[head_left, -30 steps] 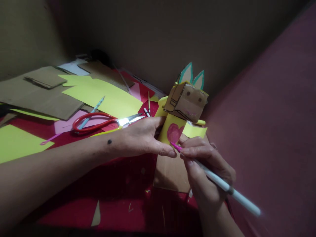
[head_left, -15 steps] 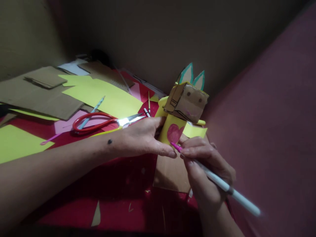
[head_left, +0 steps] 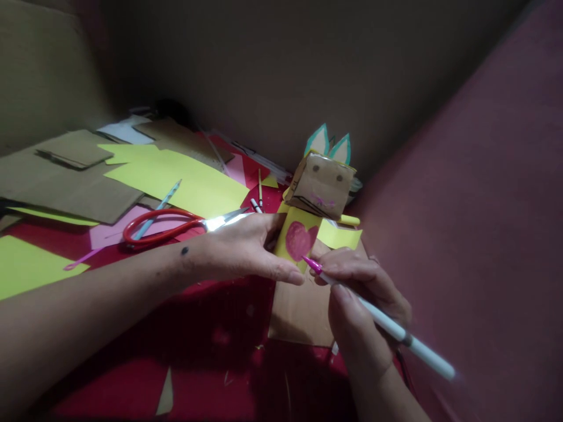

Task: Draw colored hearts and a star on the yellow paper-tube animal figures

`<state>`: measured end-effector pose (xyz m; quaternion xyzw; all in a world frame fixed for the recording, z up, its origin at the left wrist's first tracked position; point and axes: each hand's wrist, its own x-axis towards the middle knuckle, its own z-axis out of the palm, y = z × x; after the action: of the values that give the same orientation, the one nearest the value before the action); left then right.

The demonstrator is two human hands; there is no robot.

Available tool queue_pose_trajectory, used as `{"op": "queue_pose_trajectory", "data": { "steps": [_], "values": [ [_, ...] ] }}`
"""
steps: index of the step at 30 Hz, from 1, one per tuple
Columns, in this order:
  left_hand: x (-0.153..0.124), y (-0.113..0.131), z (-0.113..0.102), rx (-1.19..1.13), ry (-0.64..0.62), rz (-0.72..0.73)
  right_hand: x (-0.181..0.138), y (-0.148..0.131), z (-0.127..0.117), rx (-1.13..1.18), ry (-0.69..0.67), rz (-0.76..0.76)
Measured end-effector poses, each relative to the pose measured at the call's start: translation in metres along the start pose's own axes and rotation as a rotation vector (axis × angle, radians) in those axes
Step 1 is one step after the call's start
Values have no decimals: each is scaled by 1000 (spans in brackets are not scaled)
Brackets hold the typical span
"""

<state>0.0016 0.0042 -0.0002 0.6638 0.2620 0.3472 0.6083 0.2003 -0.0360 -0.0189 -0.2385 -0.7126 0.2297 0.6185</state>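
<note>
Item: my left hand [head_left: 250, 249], at the left side of the figure [head_left: 323, 190], gripping its body, thumb low across the front, fingers passing behind and hidden.
Item: the figure, upright, between my hands; on its front, a heart [head_left: 299, 239], mostly filled.
Item: my right hand [head_left: 365, 293], in front and to the right of the figure, closed round a pen [head_left: 382, 319], tip at the heart's lower edge.
Step, as I judge it: colouring the heart. The move calls for a light tip along the lower edge and a firm hold on the body.

Surroundings, all left of the figure: cardboard [head_left: 65, 190], far off; scissors [head_left: 160, 239], nearer, blades just beside my left hand; pencil [head_left: 169, 194], crossing a scissor loop; yellow sheet [head_left: 193, 179], beyond the scissors.
In the way: my left thumb, close under the tip; the blades, should that hand slide back.
</note>
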Motion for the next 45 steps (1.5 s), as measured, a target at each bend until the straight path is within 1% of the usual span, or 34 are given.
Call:
{"op": "queue_pose_trajectory", "data": {
  "steps": [6, 11, 15, 17, 20, 25, 28, 35, 40, 45],
  "values": [
    [1, -1, -4, -9, -60, 22, 0, 0, -1, -17, -38, -16],
    [2, 0, -6, 47, -61, -7, 1, -6, 0, -5, -72, -2],
    [2, -3, -6, 46, -35, 20, 1, -9, 4, -71, -35, 17],
    [2, -4, -6, 65, -37, 6, 1, -9, 4, -97, -16, 24],
    [2, -3, -7, 90, -34, -20, 0, -8, 3, -96, -17, 24],
    [2, 0, -6, 64, -53, -9, 1, -8, 3, -100, -19, 2],
    [2, 0, -5, 79, -28, -12, 1, -8, 3, -132, -32, 10],
    [2, -2, -4, 7, -39, -46, 0, -4, 3, -40, 17, 13],
    [2, -3, -5, 0, -55, -40, -1, -6, 4, -67, 35, 27],
    [1, -4, -3, -33, -67, -2, -3, -7, 5, -87, 88, 63]
  ]
}}
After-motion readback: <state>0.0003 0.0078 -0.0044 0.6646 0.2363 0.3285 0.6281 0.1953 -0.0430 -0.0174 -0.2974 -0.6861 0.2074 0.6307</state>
